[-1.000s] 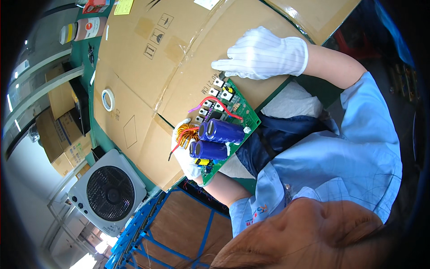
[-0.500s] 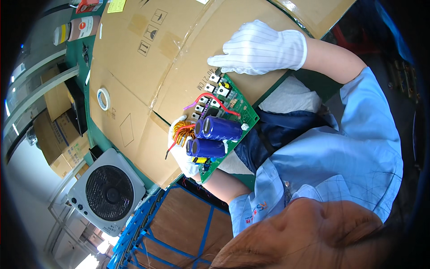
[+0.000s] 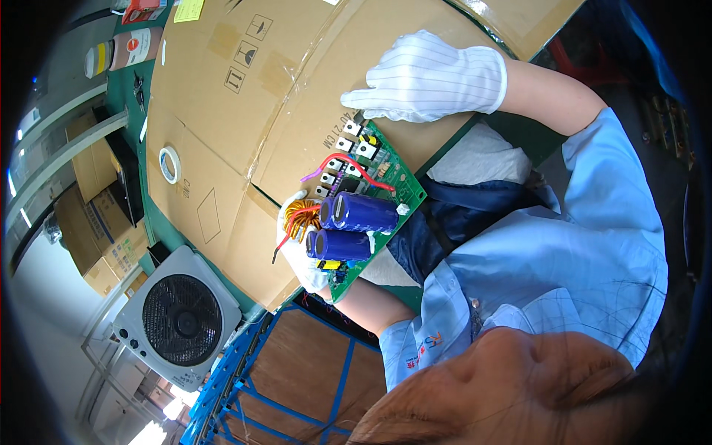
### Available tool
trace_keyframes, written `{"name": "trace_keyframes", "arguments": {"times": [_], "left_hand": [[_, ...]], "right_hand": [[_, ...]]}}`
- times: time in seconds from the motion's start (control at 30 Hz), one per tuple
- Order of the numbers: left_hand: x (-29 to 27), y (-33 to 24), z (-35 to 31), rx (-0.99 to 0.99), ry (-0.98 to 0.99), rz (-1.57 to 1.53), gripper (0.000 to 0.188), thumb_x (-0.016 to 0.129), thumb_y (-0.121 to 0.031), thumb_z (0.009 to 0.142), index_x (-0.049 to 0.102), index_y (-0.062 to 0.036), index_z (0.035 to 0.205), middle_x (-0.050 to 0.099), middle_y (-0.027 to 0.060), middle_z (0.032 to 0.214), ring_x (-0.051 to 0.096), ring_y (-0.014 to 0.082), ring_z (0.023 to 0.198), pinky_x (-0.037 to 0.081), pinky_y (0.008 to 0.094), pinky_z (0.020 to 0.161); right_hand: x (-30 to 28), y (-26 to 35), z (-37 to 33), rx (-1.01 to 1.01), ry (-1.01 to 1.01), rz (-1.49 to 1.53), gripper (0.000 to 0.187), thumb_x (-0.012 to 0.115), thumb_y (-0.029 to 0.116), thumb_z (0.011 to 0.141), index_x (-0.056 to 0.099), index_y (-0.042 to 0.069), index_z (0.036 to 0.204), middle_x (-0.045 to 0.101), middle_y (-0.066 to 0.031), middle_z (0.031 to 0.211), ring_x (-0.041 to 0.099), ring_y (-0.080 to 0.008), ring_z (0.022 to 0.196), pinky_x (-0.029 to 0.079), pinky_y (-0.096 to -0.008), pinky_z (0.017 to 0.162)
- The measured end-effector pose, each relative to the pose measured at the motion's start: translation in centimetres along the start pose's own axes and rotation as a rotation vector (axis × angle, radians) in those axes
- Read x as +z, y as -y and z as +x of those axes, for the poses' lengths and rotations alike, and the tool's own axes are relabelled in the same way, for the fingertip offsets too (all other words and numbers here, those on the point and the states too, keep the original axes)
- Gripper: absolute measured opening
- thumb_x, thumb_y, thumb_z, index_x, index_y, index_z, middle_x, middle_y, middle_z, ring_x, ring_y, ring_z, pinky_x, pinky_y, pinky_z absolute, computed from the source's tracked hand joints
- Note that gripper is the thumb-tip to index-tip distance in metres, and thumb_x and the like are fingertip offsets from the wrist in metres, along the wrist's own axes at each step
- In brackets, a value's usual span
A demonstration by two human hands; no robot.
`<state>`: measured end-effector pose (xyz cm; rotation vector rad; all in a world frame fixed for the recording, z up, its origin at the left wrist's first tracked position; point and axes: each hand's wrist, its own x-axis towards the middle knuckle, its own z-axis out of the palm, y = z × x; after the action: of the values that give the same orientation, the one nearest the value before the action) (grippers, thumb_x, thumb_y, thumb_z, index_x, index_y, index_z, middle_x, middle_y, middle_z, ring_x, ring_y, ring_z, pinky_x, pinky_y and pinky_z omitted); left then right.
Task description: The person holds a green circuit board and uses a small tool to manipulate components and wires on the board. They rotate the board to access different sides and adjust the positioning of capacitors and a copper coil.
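A green circuit board (image 3: 400, 182) is held tilted above the cardboard. It carries several blue cylindrical capacitors (image 3: 365, 213), a copper-wound toroid coil (image 3: 302, 219), red wires (image 3: 348, 159) and a row of white-faced transistors (image 3: 345, 144). My left hand (image 3: 298, 261), in a white glove, grips the board's lower end by the coil; its fingers are partly hidden behind the parts. My right hand (image 3: 434, 78), in a striped white glove, is closed at the board's upper end, its fingertips at a small black part (image 3: 360, 117) there.
Flattened cardboard (image 3: 222, 141) covers the green bench. A tape roll (image 3: 170, 165) lies on it, with a bottle (image 3: 135, 49) and yellow note (image 3: 189, 10) at the far edge. A grey box fan (image 3: 182, 319) stands left, beside a blue-framed rack (image 3: 297, 363). White cloth (image 3: 482, 156) lies near my lap.
The board and both hands have shifted very slightly leftward in the picture, along with the cardboard. Both hands keep the same hold.
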<state>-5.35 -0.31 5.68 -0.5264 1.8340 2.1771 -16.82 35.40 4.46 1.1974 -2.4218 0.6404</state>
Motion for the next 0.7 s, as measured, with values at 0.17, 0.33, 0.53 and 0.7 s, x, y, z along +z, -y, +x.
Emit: {"name": "trace_keyframes", "arguments": {"times": [0.17,0.33,0.53,0.7], "left_hand": [[0.08,0.09,0.11,0.005,0.015,0.011,0.059,0.08,-0.027,0.087,0.056,0.0073,0.129,0.07,0.0175,0.109,0.07,0.0242,0.101,0.057,0.0345,0.092],[0.2,0.08,-0.06,0.012,0.006,0.03,0.059,0.08,-0.026,0.087,0.056,0.0072,0.129,0.07,0.0174,0.109,0.07,0.0239,0.101,0.057,0.0342,0.092],[0.39,0.01,0.15,0.019,0.009,0.047,0.058,0.079,-0.026,0.087,0.056,0.0071,0.129,0.07,0.0174,0.109,0.07,0.0236,0.101,0.057,0.0339,0.092],[0.42,-0.03,0.29,0.026,0.009,0.06,0.058,0.079,-0.026,0.087,0.056,0.0071,0.129,0.07,0.0173,0.109,0.07,0.0234,0.101,0.057,0.0337,0.092]], "right_hand": [[0.21,0.07,-0.14,-0.003,-0.015,-0.045,0.039,0.07,0.032,0.083,0.067,0.02,0.121,0.06,0.0001,0.07,0.066,-0.0192,0.064,0.05,-0.0358,0.054],[0.56,0.11,-0.24,-0.011,-0.012,-0.054,0.049,0.074,0.031,0.079,0.066,0.02,0.126,0.058,0.0008,0.069,0.064,-0.0178,0.062,0.048,-0.0344,0.053],[0.5,0.11,-0.3,-0.008,-0.014,-0.056,0.049,0.074,0.03,0.078,0.066,0.019,0.125,0.058,0.0007,0.068,0.064,-0.0175,0.06,0.048,-0.0342,0.052],[0.19,0.23,-0.17,0.004,0.012,-0.061,0.049,0.074,0.03,0.078,0.067,0.019,0.125,0.058,0.0007,0.068,0.064,-0.0175,0.06,0.048,-0.034,0.052]]}}
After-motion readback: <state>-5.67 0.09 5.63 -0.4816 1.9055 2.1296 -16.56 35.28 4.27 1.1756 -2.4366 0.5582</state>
